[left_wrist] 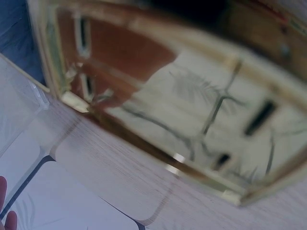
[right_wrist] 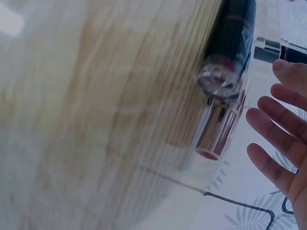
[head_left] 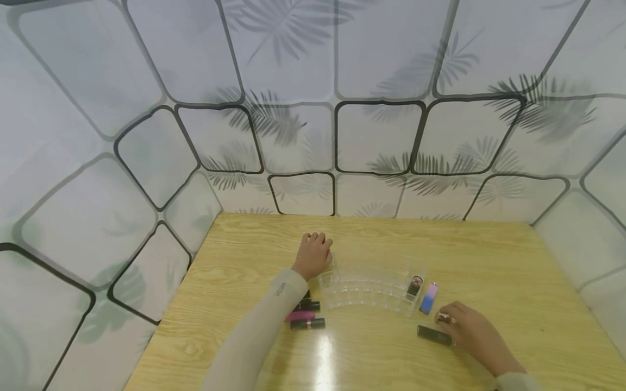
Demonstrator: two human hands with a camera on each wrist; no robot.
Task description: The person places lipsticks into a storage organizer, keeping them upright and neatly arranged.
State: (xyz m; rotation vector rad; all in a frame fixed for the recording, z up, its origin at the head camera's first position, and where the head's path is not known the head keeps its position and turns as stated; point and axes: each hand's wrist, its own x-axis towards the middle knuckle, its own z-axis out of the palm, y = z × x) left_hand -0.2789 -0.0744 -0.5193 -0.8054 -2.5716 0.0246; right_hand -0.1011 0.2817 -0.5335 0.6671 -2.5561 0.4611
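A transparent compartment organizer (head_left: pixel 367 290) stands on the wooden table. My left hand (head_left: pixel 313 257) is at its back left corner with loosely bent fingers; in the left wrist view only fingertips (left_wrist: pixel 8 221) show, with the shiny organizer wall (left_wrist: pixel 163 91) close before the camera. One dark lipstick (head_left: pixel 415 285) stands in its right end. My right hand (head_left: pixel 471 328) is beside a lying black lipstick tube (head_left: pixel 434 335) and a dark one with a patterned end (head_left: pixel 444 318). In the right wrist view its fingers (right_wrist: pixel 276 124) are spread, apart from a black clear-ended tube (right_wrist: pixel 228 48).
A blue and pink lipstick (head_left: pixel 429 298) lies just right of the organizer. Several more tubes, among them a black one (head_left: pixel 307 324) and a magenta one (head_left: pixel 300 316), lie beside my left forearm. Patterned wall panels (head_left: pixel 303 136) enclose the table's back and sides.
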